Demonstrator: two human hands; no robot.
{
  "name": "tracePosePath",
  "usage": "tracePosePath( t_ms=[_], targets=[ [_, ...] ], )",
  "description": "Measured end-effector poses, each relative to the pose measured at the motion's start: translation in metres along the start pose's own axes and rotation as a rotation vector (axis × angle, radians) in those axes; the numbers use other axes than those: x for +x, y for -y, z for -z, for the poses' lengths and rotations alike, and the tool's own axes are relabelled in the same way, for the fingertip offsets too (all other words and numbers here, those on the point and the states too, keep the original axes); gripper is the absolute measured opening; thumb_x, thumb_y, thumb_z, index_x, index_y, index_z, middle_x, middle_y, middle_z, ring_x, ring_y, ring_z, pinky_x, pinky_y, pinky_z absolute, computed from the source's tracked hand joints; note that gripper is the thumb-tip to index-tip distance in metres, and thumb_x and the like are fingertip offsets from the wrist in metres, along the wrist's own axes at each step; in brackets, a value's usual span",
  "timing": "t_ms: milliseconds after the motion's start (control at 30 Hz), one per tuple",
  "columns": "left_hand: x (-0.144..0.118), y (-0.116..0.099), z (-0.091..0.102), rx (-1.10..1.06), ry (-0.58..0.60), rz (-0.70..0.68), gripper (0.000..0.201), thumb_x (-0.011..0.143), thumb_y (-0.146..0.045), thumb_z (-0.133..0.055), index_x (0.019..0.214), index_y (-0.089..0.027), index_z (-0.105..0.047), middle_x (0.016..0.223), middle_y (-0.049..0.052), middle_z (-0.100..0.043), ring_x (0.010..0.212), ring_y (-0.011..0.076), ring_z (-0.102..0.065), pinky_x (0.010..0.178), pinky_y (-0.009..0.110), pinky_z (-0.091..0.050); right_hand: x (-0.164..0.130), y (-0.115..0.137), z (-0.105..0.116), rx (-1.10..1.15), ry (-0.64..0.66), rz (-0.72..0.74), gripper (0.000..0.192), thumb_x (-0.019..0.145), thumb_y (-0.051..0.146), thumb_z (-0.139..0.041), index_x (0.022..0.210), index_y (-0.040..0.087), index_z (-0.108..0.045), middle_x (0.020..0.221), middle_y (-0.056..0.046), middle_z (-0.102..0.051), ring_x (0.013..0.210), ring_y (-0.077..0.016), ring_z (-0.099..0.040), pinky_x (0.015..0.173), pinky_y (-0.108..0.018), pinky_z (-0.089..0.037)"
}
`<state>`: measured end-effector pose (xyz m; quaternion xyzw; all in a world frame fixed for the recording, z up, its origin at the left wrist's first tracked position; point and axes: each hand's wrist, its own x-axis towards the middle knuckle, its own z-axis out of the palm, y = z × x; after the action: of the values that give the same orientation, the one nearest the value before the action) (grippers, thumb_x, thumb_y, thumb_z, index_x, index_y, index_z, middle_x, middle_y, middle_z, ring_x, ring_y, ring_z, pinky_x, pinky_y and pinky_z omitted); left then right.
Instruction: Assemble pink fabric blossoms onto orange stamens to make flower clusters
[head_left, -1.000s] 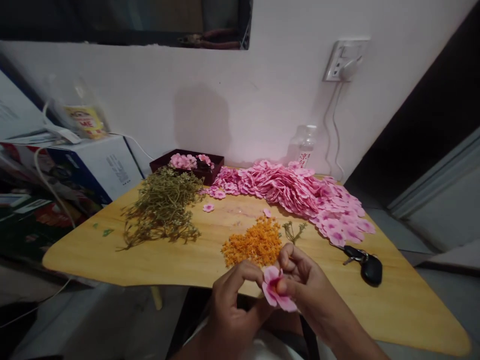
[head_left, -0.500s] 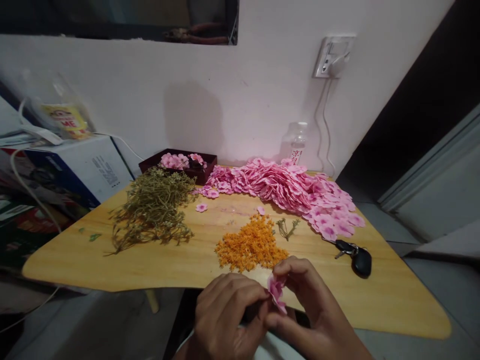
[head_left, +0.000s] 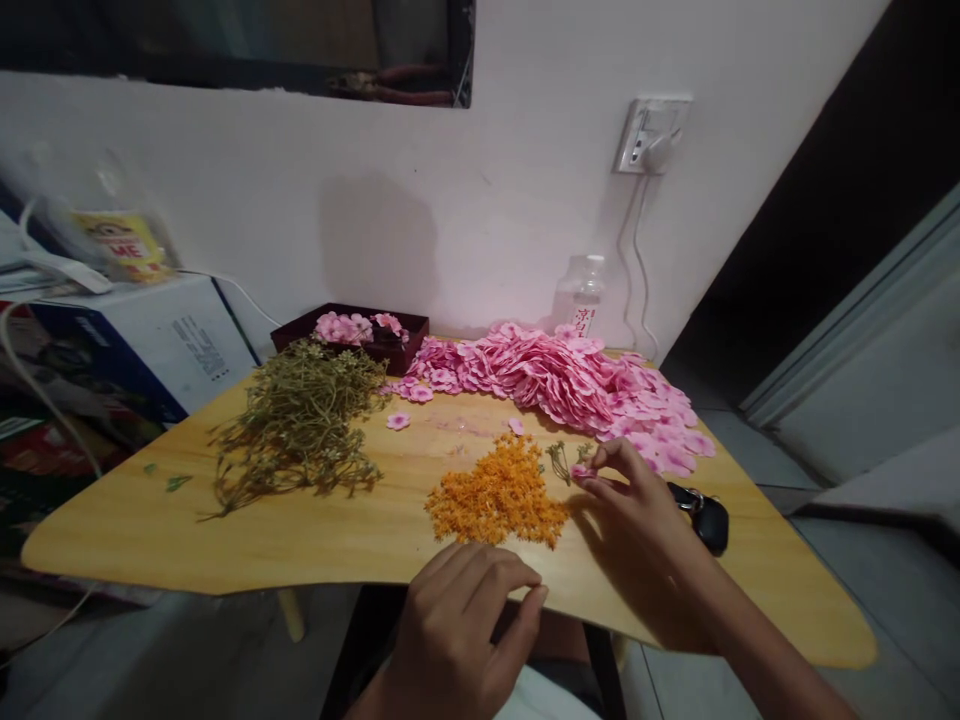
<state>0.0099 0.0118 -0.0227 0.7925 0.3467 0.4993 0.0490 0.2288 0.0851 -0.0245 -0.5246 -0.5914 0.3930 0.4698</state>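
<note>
My right hand [head_left: 637, 505] reaches out over the wooden table [head_left: 315, 540] and pinches a small pink flower [head_left: 579, 470] right at a little green stem sprig [head_left: 561, 460]. Just left of it lies a heap of orange flower centres [head_left: 496, 492]. My left hand [head_left: 459, 628] hangs at the near table edge, fingers curled, thumb against fingertips; whether it holds anything small is not visible. A long pile of pink fabric petals [head_left: 570, 380] runs along the back right. A bundle of green stems [head_left: 300, 425] lies at the left.
A dark tray [head_left: 300, 330] with pink flowers stands at the back by the wall. A black key fob [head_left: 705, 518] lies behind my right wrist. A clear bottle [head_left: 579, 298] stands by the wall under a socket [head_left: 651, 135]. Boxes [head_left: 150, 340] crowd the left side.
My right hand carried the pink flower away from my left hand, forward over the table to the green sprig. My left hand stayed near the table edge.
</note>
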Motion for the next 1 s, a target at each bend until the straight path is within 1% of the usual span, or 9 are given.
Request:
tracePosePath(
  t_ms=[133,333,433,533,600,700,800,900,1000],
  targets=[
    [-0.004,0.0,-0.008,-0.011,0.039,0.0,0.008,0.078,-0.009,-0.057,0.079,-0.016,-0.056,0.069,0.002,-0.065,0.065,0.0149,-0.059,0.062,0.027,-0.044,0.013,-0.008,-0.007,-0.091,0.023,0.001,0.018,0.074,0.035,-0.062,0.078,0.023,-0.05,0.076,0.0,-0.059,0.075,-0.0179,-0.06,0.066,-0.03,-0.051],
    [-0.006,0.003,-0.009,0.026,0.09,0.051,0.007,0.082,-0.011,-0.054,0.077,-0.017,-0.055,0.07,0.001,-0.065,0.066,0.0144,-0.058,0.063,0.027,-0.044,0.018,-0.015,0.0,-0.077,0.032,-0.042,0.019,0.071,0.029,-0.065,0.077,0.022,-0.049,0.074,0.0,-0.06,0.075,-0.0186,-0.062,0.066,-0.03,-0.049],
    [0.005,0.008,-0.009,0.08,0.165,0.076,0.007,0.085,-0.015,-0.051,0.079,-0.017,-0.056,0.074,0.002,-0.065,0.07,0.0162,-0.058,0.065,0.028,-0.045,0.018,-0.013,0.005,-0.062,0.069,-0.105,0.023,0.069,0.029,-0.068,0.075,0.021,-0.048,0.073,0.001,-0.06,0.073,-0.0187,-0.062,0.062,-0.029,-0.047],
    [0.03,0.018,-0.016,0.165,0.284,0.089,0.014,0.088,-0.017,-0.045,0.086,-0.017,-0.058,0.083,0.005,-0.065,0.081,0.0191,-0.058,0.073,0.033,-0.047,0.02,-0.009,0.009,0.001,0.08,-0.113,0.029,0.066,0.029,-0.073,0.073,0.02,-0.046,0.07,0.002,-0.058,0.07,-0.0169,-0.06,0.06,-0.027,-0.046],
    [0.051,0.024,-0.027,0.209,0.366,0.078,0.017,0.089,-0.017,-0.042,0.093,-0.016,-0.059,0.09,0.007,-0.065,0.087,0.0207,-0.057,0.08,0.036,-0.047,0.022,-0.005,0.014,0.087,0.059,-0.124,0.033,0.063,0.028,-0.076,0.071,0.021,-0.045,0.065,0.004,-0.056,0.063,-0.0148,-0.058,0.058,-0.027,-0.045],
    [0.08,0.031,-0.052,0.254,0.507,0.049,0.019,0.088,-0.019,-0.043,0.097,-0.014,-0.059,0.096,0.01,-0.064,0.093,0.0229,-0.056,0.086,0.037,-0.046,0.025,-0.004,0.025,0.198,-0.001,-0.139,0.038,0.059,0.028,-0.08,0.07,0.021,-0.044,0.062,0.005,-0.054,0.059,-0.0129,-0.055,0.056,-0.026,-0.045],
    [0.097,0.037,-0.081,0.293,0.634,0.114,0.022,0.087,-0.025,-0.048,0.1,-0.011,-0.058,0.105,0.014,-0.061,0.099,0.0256,-0.055,0.086,0.036,-0.046,0.028,-0.005,0.037,0.218,-0.08,-0.128,0.04,0.06,0.03,-0.081,0.07,0.021,-0.043,0.063,0.004,-0.055,0.059,-0.0127,-0.055,0.052,-0.023,-0.041],
    [0.105,0.041,-0.104,0.303,0.669,0.146,0.024,0.085,-0.021,-0.05,0.102,-0.007,-0.058,0.105,0.018,-0.061,0.101,0.0276,-0.055,0.085,0.037,-0.046,0.026,-0.003,0.044,0.199,-0.117,-0.105,0.043,0.059,0.032,-0.081,0.068,0.021,-0.041,0.061,0.004,-0.055,0.058,-0.0128,-0.055,0.05,-0.023,-0.039],
    [0.108,0.045,-0.115,0.306,0.683,0.164,0.022,0.083,-0.013,-0.05,0.101,-0.005,-0.06,0.1,0.019,-0.063,0.097,0.0282,-0.059,0.081,0.037,-0.047,0.023,0.007,0.043,0.174,-0.162,-0.065,0.043,0.058,0.034,-0.081,0.066,0.022,-0.04,0.06,0.005,-0.053,0.056,-0.0117,-0.052,0.05,-0.022,-0.039]
  ],
)
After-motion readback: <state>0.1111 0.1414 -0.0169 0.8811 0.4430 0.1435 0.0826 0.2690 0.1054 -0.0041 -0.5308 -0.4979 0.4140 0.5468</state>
